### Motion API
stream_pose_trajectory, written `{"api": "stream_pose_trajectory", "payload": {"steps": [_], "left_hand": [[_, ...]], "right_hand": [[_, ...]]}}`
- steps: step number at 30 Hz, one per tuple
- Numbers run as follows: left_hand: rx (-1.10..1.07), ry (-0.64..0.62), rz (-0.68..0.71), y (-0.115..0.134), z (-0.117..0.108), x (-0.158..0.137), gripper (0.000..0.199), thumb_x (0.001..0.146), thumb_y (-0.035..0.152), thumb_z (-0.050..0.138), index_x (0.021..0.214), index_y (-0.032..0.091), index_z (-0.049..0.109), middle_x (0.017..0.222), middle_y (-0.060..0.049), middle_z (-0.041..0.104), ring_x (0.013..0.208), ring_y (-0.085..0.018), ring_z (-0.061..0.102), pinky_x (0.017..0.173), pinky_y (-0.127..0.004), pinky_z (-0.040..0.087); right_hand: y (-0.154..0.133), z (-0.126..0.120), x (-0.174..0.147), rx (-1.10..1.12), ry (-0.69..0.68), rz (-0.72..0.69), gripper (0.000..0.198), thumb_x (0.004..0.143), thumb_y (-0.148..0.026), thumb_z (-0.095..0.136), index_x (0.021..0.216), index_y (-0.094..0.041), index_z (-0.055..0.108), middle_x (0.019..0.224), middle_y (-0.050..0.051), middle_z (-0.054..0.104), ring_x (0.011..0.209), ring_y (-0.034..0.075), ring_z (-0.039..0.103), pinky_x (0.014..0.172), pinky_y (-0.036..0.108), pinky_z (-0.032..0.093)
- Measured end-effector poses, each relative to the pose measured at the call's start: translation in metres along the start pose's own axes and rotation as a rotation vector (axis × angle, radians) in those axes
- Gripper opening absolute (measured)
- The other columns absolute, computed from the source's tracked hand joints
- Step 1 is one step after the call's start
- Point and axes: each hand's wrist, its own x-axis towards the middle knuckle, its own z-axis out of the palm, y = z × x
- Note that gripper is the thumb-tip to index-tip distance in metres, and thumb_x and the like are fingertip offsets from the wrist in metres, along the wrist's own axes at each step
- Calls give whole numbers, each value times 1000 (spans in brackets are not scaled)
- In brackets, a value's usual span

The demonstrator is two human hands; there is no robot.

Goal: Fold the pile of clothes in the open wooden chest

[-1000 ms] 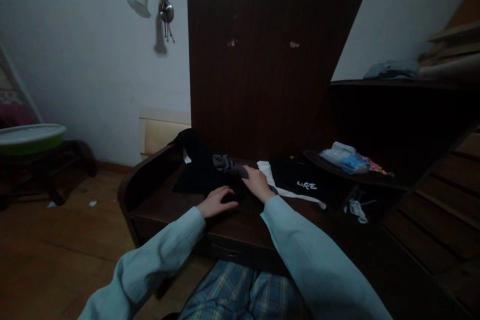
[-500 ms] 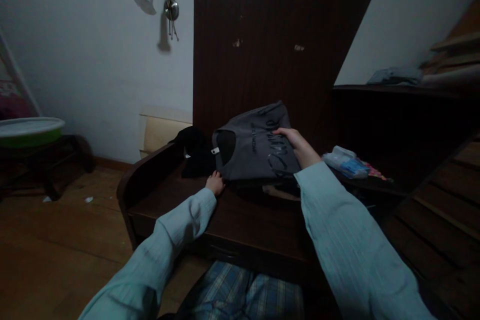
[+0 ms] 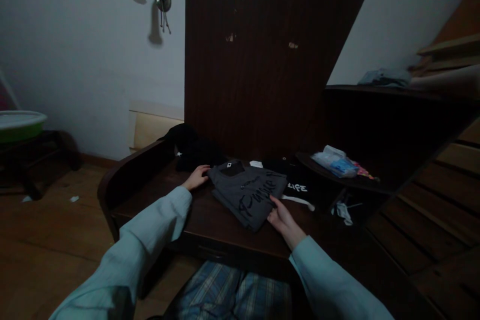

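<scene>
A folded dark grey T-shirt (image 3: 240,192) with black lettering lies slanted on the dark wooden desk (image 3: 150,205), its neckline and small label facing the far side. My left hand (image 3: 196,178) has its fingers closed at the shirt's far left corner, beside the neckline. At the right edge, my right hand (image 3: 282,219) grips the shirt, thumb on top and the other fingers partly hidden. Just behind the shirt, to the right, is a black garment (image 3: 311,180) with white print. A black cloth item (image 3: 195,150) is heaped to the left, beyond my left hand.
A tall dark board (image 3: 258,60) rises behind the desk. On the right, a shelf holds a blue-and-white plastic packet (image 3: 335,162); a crumpled white item (image 3: 344,213) sits below it. A wall lamp (image 3: 163,0) hangs at upper left, a green basin (image 3: 22,130) stands far left.
The grey T-shirt has come down from its raised, tilted position and nearer to me, uncovering the black garment with white print. My right hand moved down with it; my left hand shifted left to its corner.
</scene>
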Motion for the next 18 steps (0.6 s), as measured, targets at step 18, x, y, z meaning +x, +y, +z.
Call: {"api": "stream_pose_trajectory", "payload": {"steps": [18], "left_hand": [[-363, 156, -328, 4, -28, -36, 27, 62, 40, 45, 62, 16, 57, 59, 0, 58, 59, -14, 51, 55, -22, 37]], "right_hand": [[-61, 42, -46, -152, -260, 90, 24, 65, -41, 56, 63, -17, 52, 46, -5, 53, 39, 6, 46, 39, 16, 30]]}}
